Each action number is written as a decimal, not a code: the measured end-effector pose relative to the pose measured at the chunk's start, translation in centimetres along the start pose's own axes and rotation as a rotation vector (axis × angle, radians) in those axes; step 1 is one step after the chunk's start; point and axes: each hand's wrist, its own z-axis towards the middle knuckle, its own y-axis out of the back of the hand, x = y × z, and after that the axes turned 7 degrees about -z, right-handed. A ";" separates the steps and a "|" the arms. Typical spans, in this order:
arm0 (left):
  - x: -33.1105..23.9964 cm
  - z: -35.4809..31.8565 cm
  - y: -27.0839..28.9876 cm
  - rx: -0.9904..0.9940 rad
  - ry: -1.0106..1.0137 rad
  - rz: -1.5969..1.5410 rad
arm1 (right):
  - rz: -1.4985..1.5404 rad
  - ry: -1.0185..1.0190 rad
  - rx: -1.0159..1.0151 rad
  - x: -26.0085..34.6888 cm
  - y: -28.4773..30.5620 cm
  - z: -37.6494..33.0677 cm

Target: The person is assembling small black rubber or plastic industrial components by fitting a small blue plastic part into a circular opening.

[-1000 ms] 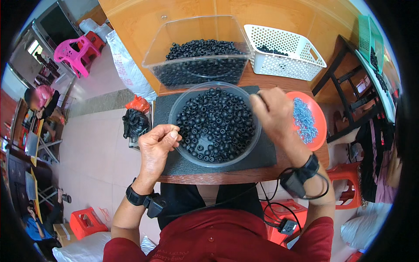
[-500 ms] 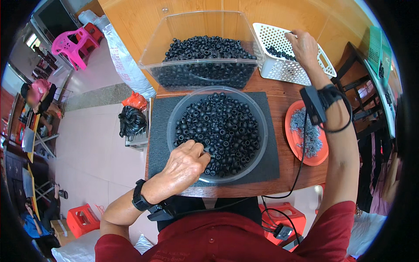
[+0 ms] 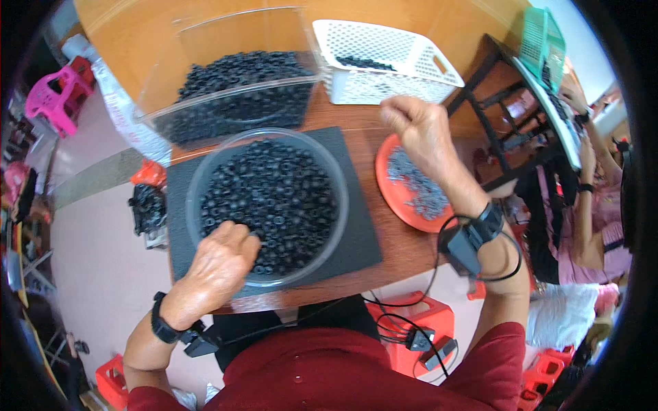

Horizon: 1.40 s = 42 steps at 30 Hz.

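A round clear tub (image 3: 340, 185) full of small black hollow round caps (image 3: 281, 198) stands on a dark mat. My left hand (image 3: 223, 264) is at the tub's near left edge, its fingers curled at the caps; whatever they hold is hidden. My right hand (image 3: 425, 133) is in the air in front of the white perforated basket (image 3: 391, 85) and over the far side of the red plate. Its fingers are drawn together and somewhat blurred, and I cannot see anything in them. More black pieces (image 3: 363, 63) lie inside the basket.
A clear rectangular bin (image 3: 233, 96) heaped with black caps stands at the back left. Small grey pieces (image 3: 418, 185) lie on the red plate (image 3: 388, 198). Cables run from my wrists toward a red stool (image 3: 418, 318). To the right, another person (image 3: 589, 226) works at a table.
My right hand has come back from over the white basket toward the red plate. My left hand stays at the tub's near left side. The whole view has shifted and turned.
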 end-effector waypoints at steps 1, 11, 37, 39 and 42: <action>0.0 -0.1 0.3 0.011 0.006 0.001 | -0.004 -0.008 0.075 0.3 1.1 -1.4; -0.7 0.1 -0.6 -0.033 0.033 0.028 | -0.143 0.038 0.316 -3.5 1.9 -11.5; -0.9 -0.5 -0.9 -0.129 0.078 -0.095 | -0.192 0.021 0.066 -3.6 0.9 -10.7; -1.0 -0.2 -0.6 -0.068 0.060 -0.028 | -0.256 0.062 0.104 -3.6 1.3 -10.9; -0.9 -0.2 -0.8 -0.074 0.099 -0.027 | -0.228 0.028 0.104 -3.9 1.2 -11.3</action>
